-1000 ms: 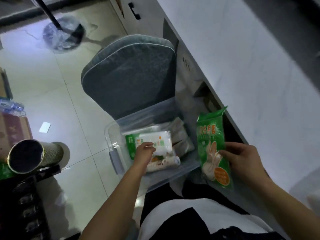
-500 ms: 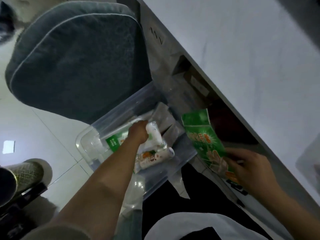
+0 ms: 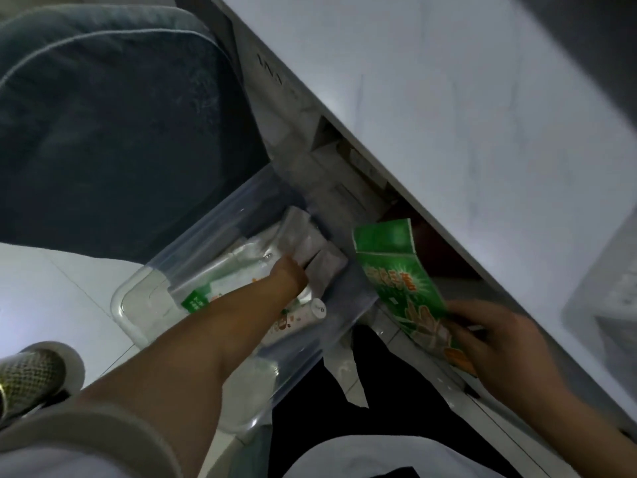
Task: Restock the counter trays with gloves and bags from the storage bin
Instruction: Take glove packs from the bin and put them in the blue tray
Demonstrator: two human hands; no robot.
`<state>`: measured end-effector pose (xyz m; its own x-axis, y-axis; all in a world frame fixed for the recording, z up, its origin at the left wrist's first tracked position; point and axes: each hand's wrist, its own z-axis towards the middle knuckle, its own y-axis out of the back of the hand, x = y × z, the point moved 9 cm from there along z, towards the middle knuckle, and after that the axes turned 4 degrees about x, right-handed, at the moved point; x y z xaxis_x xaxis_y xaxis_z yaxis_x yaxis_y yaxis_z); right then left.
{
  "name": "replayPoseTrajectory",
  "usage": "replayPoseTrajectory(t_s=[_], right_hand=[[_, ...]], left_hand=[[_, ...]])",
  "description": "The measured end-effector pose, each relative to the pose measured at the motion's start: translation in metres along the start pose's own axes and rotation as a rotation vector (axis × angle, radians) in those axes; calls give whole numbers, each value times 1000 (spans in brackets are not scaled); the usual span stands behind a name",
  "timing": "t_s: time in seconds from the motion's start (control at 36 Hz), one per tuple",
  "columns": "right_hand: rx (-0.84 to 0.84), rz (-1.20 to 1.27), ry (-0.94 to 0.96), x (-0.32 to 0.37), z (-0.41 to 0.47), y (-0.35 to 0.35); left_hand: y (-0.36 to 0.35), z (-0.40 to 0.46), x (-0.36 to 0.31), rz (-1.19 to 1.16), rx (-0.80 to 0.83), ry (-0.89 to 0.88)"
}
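A clear plastic storage bin (image 3: 138, 298) sits on the floor below the counter edge. It holds a white and green packet (image 3: 220, 284), a white roll (image 3: 303, 315) and grey packets (image 3: 310, 246). My left hand (image 3: 287, 276) reaches down into the bin, fingers on the packets; whether it grips one is hidden. My right hand (image 3: 496, 343) holds a green pack of gloves (image 3: 400, 281) by its lower end, to the right of the bin and just under the counter (image 3: 465, 98).
A dark grey cushioned chair (image 3: 113, 125) stands behind the bin. A woven cylinder (image 3: 31, 377) lies on the pale tiled floor at the lower left. A clear tray (image 3: 606, 298) rests at the counter's right edge. My dark-clothed legs are below.
My head has leaned closer and down over the bin. My left hand has pushed deeper toward the grey packets. The green glove pack stays in my right hand.
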<state>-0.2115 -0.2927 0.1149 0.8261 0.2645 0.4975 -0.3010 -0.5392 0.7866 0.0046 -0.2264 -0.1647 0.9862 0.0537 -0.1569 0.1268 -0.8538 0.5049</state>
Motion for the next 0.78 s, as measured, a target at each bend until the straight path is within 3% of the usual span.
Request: replayPoseTrajectory(t_s=[0.06, 0.19, 0.33, 0.42, 0.53, 0.78], right_hand=[[-19, 5, 17, 1, -1, 5], [-51, 58, 30, 3, -2, 22], [-55, 122, 47, 7, 2, 49], [-40, 200, 73, 11, 3, 70], [-73, 309, 124, 15, 5, 107], [-290, 582, 153, -5, 10, 212]], left_hand=[[-7, -10, 13, -213, 32, 112], [6, -39, 31, -390, 34, 201], [39, -73, 40, -178, -2, 114], [68, -105, 51, -214, -98, 85], [111, -174, 64, -547, -302, 59], [184, -345, 44, -1559, -796, -113]])
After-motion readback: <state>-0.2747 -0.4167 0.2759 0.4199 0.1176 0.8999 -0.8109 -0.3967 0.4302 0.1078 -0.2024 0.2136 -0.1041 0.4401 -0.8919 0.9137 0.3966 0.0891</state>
